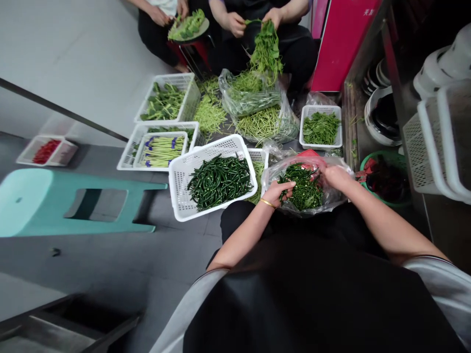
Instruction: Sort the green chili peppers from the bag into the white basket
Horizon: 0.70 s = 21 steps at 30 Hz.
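Observation:
My left hand [276, 192], with a gold bangle at the wrist, is at the left side of an open clear plastic bag [331, 196] in front of my lap. Its fingers curl around a few thin green chillies [284, 195]. More green chillies [303, 189] fill the bag. At the bag's right rim my right hand [336, 177] is closed on the plastic, its fingertips partly hidden. Left of the bag, a white perforated basket [176, 196] stands tilted and holds a heap of dark green chillies [221, 180].
Two people trim greens opposite; one works over a stool [200, 29]. White baskets of greens [191, 98], a bag of stems [265, 120] and a small basket [303, 132] stand between us. A turquoise stool [33, 201] lies left; a green basin [368, 162] is right.

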### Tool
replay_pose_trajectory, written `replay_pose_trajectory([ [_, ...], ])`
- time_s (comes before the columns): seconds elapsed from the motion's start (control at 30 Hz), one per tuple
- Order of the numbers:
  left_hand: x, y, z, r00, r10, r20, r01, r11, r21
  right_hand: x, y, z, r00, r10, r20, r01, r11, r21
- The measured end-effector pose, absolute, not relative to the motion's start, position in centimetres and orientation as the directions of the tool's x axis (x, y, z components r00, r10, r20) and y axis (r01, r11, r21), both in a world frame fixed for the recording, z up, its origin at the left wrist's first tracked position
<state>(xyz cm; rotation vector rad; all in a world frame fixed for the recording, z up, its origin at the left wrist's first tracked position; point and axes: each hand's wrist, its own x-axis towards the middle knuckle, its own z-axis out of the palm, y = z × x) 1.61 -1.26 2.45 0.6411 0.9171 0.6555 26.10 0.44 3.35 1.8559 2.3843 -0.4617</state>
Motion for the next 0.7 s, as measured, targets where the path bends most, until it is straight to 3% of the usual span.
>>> replay_pose_trajectory([
  [0.07, 3.0, -0.7, 2.4, 0.416, 0.781, -0.465, -0.141, 0.561, 0.816, 26.0, -0.3, 4.5, -0.251, 0.942, -0.221, 0.968, 0.240, -0.074],
  [0.13, 4.9, 0.0, 2.3, 0.405, 0.804, -0.435, -0.042, 0.492, 0.870, 25.1, -0.8, 5.4, -0.305, 0.942, -0.140, 0.952, 0.295, -0.084],
  [0.27, 7.6, 1.1, 1.4, 0.393, 0.826, -0.405, 0.036, 0.427, 0.904, 23.3, -0.9, 4.9, -0.374, 0.923, 0.088, 0.802, 0.370, -0.469],
  [0.33, 7.4, 1.3, 1.0, 0.351, 0.830, -0.435, -0.024, 0.472, 0.881, 23.2, -0.8, 3.7, -0.295, 0.950, 0.107, 0.669, 0.285, -0.686],
  [0.4, 6.2, 1.4, 0.8, 0.310, 0.815, -0.489, -0.132, 0.546, 0.827, 23.4, -0.9, 2.3, -0.191, 0.981, 0.045, 0.558, 0.146, -0.817],
  [0.5, 4.3, 1.4, 0.9, 0.357, 0.760, -0.543, -0.282, 0.641, 0.713, 23.2, -1.5, 0.3, -0.177, 0.982, -0.064, 0.555, 0.045, -0.831],
  [0.6, 3.4, 1.1, 1.1, 0.392, 0.761, -0.518, -0.321, 0.640, 0.698, 21.8, -2.7, -0.6, -0.263, 0.950, -0.167, 0.643, 0.044, -0.765],
  [0.7, 3.2, 0.5, 0.8, 0.345, 0.788, -0.510, -0.261, 0.603, 0.754, 20.4, -4.7, 0.3, -0.335, 0.941, -0.055, 0.699, 0.209, -0.684],
])
